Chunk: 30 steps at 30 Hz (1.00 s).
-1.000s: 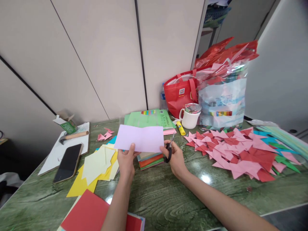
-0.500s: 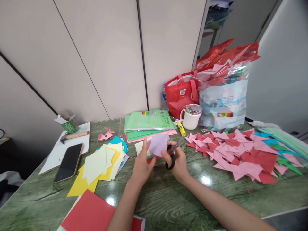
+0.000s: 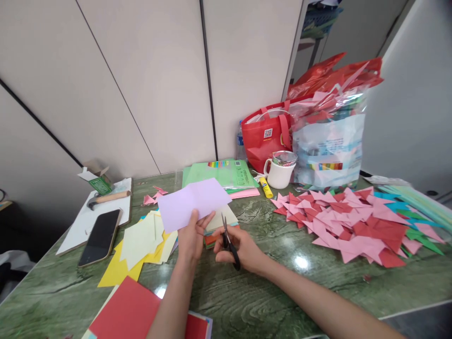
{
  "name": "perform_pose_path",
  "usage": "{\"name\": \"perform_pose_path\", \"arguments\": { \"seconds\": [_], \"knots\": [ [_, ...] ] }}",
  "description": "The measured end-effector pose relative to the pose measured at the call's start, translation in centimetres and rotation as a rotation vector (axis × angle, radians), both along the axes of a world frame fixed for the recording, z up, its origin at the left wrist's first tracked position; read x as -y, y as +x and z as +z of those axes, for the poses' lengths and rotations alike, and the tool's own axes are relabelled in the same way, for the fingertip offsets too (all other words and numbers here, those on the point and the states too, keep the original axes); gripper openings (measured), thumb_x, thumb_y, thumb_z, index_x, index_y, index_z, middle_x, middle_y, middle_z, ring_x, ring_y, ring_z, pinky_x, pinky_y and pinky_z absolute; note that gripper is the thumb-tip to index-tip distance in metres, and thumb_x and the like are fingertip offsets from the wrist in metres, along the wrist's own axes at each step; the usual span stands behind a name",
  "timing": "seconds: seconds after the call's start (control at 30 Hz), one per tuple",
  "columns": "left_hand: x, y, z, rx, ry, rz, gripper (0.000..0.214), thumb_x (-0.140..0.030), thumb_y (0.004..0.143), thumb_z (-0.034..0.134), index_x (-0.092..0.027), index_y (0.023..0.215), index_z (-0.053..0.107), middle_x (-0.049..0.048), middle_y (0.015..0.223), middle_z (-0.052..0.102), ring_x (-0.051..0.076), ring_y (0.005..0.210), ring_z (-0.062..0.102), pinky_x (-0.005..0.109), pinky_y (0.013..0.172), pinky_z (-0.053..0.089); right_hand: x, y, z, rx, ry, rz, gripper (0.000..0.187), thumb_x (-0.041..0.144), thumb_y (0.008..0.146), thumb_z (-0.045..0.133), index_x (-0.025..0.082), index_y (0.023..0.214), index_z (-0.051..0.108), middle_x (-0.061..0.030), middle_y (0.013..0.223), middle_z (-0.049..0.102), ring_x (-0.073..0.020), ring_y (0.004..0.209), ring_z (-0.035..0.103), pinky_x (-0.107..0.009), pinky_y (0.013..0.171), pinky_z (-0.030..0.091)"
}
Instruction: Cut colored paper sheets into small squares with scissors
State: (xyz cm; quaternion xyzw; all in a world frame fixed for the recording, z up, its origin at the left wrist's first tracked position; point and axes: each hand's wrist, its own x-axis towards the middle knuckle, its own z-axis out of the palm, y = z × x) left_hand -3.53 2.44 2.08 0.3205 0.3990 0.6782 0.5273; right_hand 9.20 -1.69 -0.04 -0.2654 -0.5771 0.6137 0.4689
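Observation:
My left hand (image 3: 190,238) pinches the lower edge of a lilac paper sheet (image 3: 190,203) and holds it up, tilted, above the green table (image 3: 268,282). My right hand (image 3: 240,247) is closed round the black handles of a pair of scissors (image 3: 229,242), whose blades point up toward the sheet's lower right edge. Under both hands lies a small stack of coloured paper squares (image 3: 221,228).
Pale and bright yellow cut papers (image 3: 139,242) lie left, beside a phone (image 3: 100,237) and a hammer (image 3: 106,198) on a white board. A pile of pink and red folded triangles (image 3: 349,221) fills the right. Behind stand a white mug (image 3: 278,173), glue stick (image 3: 265,187), green paper pack (image 3: 221,174), red bag (image 3: 266,136) and plastic bag (image 3: 326,141). Red sheets (image 3: 130,313) lie near me.
The lilac sheet was held flat, then turned and bunched between both hands, and is now spread again in the left hand alone. The right hand with the scissors dropped below the sheet.

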Motion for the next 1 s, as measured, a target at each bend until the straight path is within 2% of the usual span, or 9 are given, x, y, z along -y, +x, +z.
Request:
{"name": "perform_pose_path", "arguments": {
  "seconds": [0.13,0.23,0.33,0.5,0.6,0.7,0.8,0.9,1.0],
  "knots": [
    [0.1,-0.3,0.9,0.140,0.040,-0.020,0.038,-0.019,0.072,0.057,-0.020,0.108,0.046,0.0077,0.121,0.051,0.022,0.097,0.057,0.043,0.082,0.048,0.0,-0.1,-0.3,-0.016,-0.116,0.178,0.036,0.032,0.064,0.069,0.019,0.092,0.051,0.0017,0.067,0.060,-0.0097,0.056,0.052,-0.021,0.055,0.039],
    [0.5,0.0,1.3,0.171,0.049,-0.035,0.039,-0.019,0.071,0.059,-0.018,0.108,0.047,0.0099,0.118,0.053,0.023,0.098,0.056,0.045,0.083,0.047,0.0,-0.1,-0.6,0.013,-0.146,0.242,0.034,0.035,0.065,0.067,0.017,0.089,0.052,0.0012,0.066,0.059,-0.0100,0.057,0.052,-0.021,0.054,0.038],
    [0.9,0.7,1.3,0.184,0.038,-0.059,0.036,-0.019,0.070,0.060,-0.016,0.104,0.050,0.0099,0.113,0.057,0.022,0.095,0.058,0.045,0.083,0.047,-0.1,-0.3,-0.9,0.034,-0.156,0.253,0.036,0.040,0.064,0.066,0.016,0.087,0.052,0.0016,0.062,0.057,-0.0105,0.054,0.051,-0.023,0.054,0.038],
    [1.4,1.9,0.8,0.170,-0.036,-0.048,0.034,-0.018,0.069,0.062,-0.015,0.101,0.052,0.0093,0.108,0.060,0.019,0.089,0.061,0.042,0.080,0.048,-0.3,-0.3,-0.8,0.031,-0.133,0.188,0.041,0.042,0.062,0.069,0.015,0.085,0.049,0.0034,0.062,0.050,-0.0089,0.055,0.043,-0.022,0.052,0.033],
    [1.5,1.9,0.2,0.040,-0.135,-0.033,0.034,-0.027,0.069,0.062,-0.012,0.099,0.055,0.0115,0.102,0.063,0.019,0.085,0.062,0.037,0.080,0.048,-0.4,-0.3,-0.7,0.029,-0.116,0.159,0.042,0.046,0.063,0.067,0.015,0.084,0.048,0.0037,0.064,0.045,-0.0080,0.055,0.037,-0.021,0.050,0.028],
    [1.5,1.4,-0.6,-0.245,-0.223,0.053,0.039,-0.039,0.068,0.060,-0.012,0.097,0.059,0.0117,0.103,0.063,0.020,0.090,0.061,0.033,0.084,0.045,-0.5,-0.4,-0.5,0.023,-0.130,0.138,0.046,0.048,0.061,0.067,0.016,0.086,0.046,0.0031,0.065,0.046,-0.0084,0.055,0.038,-0.022,0.051,0.027],
    [1.4,0.8,-1.2,-0.502,-0.226,0.091,0.044,-0.046,0.067,0.057,-0.014,0.097,0.061,0.0101,0.104,0.063,0.020,0.098,0.057,0.033,0.090,0.039,-0.6,-0.5,-0.2,-0.005,-0.157,0.118,0.050,0.048,0.057,0.071,0.017,0.086,0.043,0.0038,0.065,0.046,-0.0090,0.056,0.039,-0.022,0.052,0.028],
    [1.5,0.6,-1.3,-0.613,-0.228,0.083,0.045,-0.051,0.069,0.053,-0.015,0.094,0.063,0.0103,0.098,0.065,0.021,0.096,0.058,0.034,0.089,0.039,-0.6,-0.6,0.3,-0.028,-0.176,0.099,0.049,0.047,0.054,0.072,0.017,0.081,0.043,0.0039,0.065,0.046,-0.0091,0.057,0.040,-0.022,0.054,0.030],
    [1.8,1.0,-0.8,-0.634,-0.227,0.101,0.042,-0.050,0.071,0.051,-0.014,0.090,0.063,0.0100,0.093,0.066,0.021,0.093,0.059,0.033,0.085,0.042,-0.7,-0.7,0.6,-0.041,-0.182,0.094,0.047,0.048,0.055,0.071,0.017,0.079,0.045,0.0027,0.068,0.047,-0.0101,0.060,0.042,-0.023,0.057,0.032]
  ]
}}
